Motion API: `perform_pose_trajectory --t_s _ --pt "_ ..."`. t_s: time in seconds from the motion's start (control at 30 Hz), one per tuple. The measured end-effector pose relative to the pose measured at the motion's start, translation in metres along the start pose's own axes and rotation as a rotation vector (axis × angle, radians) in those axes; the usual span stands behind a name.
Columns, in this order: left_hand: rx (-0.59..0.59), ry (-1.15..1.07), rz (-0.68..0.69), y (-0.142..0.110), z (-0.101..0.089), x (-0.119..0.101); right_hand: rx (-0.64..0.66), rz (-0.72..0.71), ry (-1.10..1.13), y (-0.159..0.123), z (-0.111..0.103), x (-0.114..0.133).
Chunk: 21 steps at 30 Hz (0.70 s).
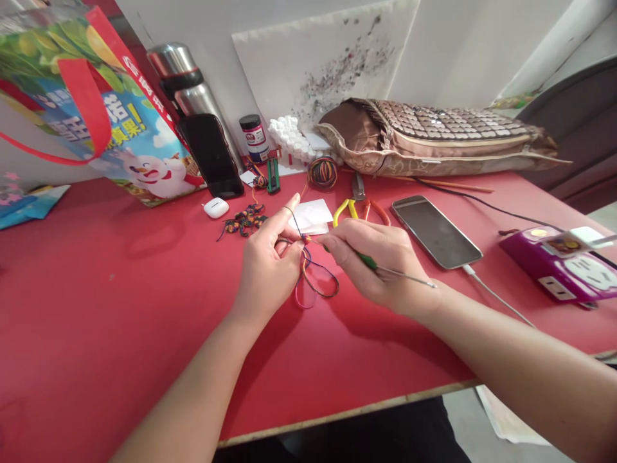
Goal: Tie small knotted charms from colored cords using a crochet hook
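My left hand [274, 254] pinches a small knotted piece of multicoloured yarn [306, 238], with one strand running up over the index finger. Loose loops of the yarn, dark, orange and pink, hang below the fingers onto the red table. In my right hand [373, 260] is a thin metal crochet hook [369, 261] with a green grip, its back end pointing right past the wrist. The hook's tip meets the knotted yarn, though the exact contact is too small to make out. Beyond the hands sits a ball of multicoloured yarn [322, 173].
Behind my hands are pliers [358, 199], white paper [313, 215], a green cutter [273, 175], finished-looking knotted yarn pieces [243, 220] and an earbud case [215, 207]. A charging phone [436, 230] and purple power strip [562, 263] lie right. A propped phone [212, 154], steel flask [200, 96] and bag [116, 128] stand left.
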<state>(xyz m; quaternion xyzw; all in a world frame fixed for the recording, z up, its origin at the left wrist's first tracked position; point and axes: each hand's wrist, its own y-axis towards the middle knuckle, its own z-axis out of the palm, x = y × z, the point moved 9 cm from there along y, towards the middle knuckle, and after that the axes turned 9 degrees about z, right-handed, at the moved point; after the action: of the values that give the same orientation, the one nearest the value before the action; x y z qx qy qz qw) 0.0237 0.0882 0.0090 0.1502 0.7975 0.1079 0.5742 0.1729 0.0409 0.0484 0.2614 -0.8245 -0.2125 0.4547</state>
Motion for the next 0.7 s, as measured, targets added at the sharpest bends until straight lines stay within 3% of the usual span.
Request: perform_pose_trajectory --t_s 0.17,0.43,0.53,0.7 --pt "0.051 0.037 0.138 0.001 0.004 -0.013 0.071 0.299 0.231 0.009 -0.004 -0.024" --pt "0.073 -0.335 -0.068 0.003 0.006 0.002 0.121 0.811 0.901 0.005 0.010 -0.067" --pt "0.085 -0.476 -0.110 0.002 0.009 0.003 0.198 0.868 1.055 0.002 0.019 -0.068" --pt "0.134 -0.618 -0.150 -0.003 0.020 -0.001 0.291 0.808 1.138 0.000 0.030 -0.048"
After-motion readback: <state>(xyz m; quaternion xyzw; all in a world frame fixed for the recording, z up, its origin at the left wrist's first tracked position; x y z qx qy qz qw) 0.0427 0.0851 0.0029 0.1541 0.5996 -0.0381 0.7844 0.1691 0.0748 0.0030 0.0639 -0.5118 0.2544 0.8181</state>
